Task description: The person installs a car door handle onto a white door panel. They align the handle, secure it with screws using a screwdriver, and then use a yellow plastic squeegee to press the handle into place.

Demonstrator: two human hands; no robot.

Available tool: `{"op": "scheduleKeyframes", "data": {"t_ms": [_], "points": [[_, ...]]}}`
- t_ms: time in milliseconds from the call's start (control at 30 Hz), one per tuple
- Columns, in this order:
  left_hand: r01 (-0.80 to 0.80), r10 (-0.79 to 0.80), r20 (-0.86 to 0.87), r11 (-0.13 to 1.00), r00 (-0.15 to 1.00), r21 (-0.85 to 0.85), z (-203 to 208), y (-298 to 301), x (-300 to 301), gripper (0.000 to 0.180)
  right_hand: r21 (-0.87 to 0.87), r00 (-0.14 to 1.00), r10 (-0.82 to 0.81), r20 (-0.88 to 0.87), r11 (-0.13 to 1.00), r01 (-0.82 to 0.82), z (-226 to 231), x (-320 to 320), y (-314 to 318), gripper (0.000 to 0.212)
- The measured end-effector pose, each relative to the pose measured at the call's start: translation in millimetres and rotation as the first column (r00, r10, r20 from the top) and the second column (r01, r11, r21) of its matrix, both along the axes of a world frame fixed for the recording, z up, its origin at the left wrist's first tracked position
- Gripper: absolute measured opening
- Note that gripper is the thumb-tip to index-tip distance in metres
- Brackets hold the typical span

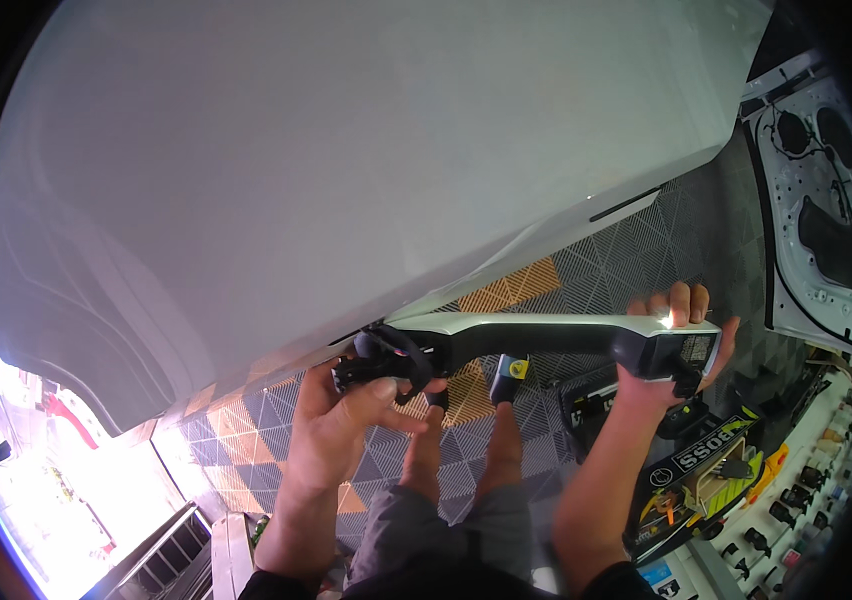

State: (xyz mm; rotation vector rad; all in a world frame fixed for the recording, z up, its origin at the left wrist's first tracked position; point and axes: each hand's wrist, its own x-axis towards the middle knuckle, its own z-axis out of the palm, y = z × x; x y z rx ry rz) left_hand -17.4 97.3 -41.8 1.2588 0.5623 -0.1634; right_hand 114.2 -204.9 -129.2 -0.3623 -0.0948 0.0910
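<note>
A long white-and-black car part (536, 335) lies across in front of me, held at both ends. Its far edge is glossy white and its near side is black; I cannot make out its exact kind. My left hand (341, 415) grips the dark left end, where a black strap-like or cable-like piece (396, 350) loops over. My right hand (691, 320) wraps round the thicker right end, fingers over the white far edge and palm against the end. The part's left end is close to the edge of a large white car panel (366, 170); whether they touch I cannot tell.
A car door with a bare inner side (816, 200) stands at the right. Near my right forearm are a black tool bag (696, 470) with tools and a bench (796, 520) with many small items. Patterned floor tiles (266, 430) lie below; a metal rack (161, 550) stands lower left.
</note>
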Motion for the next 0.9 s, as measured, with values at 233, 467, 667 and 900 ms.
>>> {"op": "scheduleKeyframes", "data": {"t_ms": [233, 467, 667, 900], "points": [[0.065, -0.076, 0.092, 0.99, 0.993, 0.124, -0.6, -4.2, 1.0, 0.06, -0.05, 0.996, -0.014, -0.085, 0.999, 0.01, 28.4, -22.0, -5.4, 0.047], [-0.253, 0.25, 0.042, 0.955, 0.967, 0.155, -5.9, -35.0, 4.9, 0.062, -0.037, 0.989, -0.003, -0.145, 0.999, -0.003, 14.4, -18.9, -1.6, 0.047], [-0.262, 0.249, 0.117, 0.958, 0.961, 0.114, -16.8, -45.8, -6.2, 0.068, 0.034, 0.981, 0.007, -0.193, 0.999, -0.001, -0.8, -17.9, -1.0, 0.048], [-0.018, 0.101, 0.397, 0.978, 0.912, -0.207, -59.8, -41.2, -10.7, 0.079, -0.115, 0.905, -0.131, -0.405, 0.989, 0.092, 34.9, -16.6, 16.1, 0.047]]}}
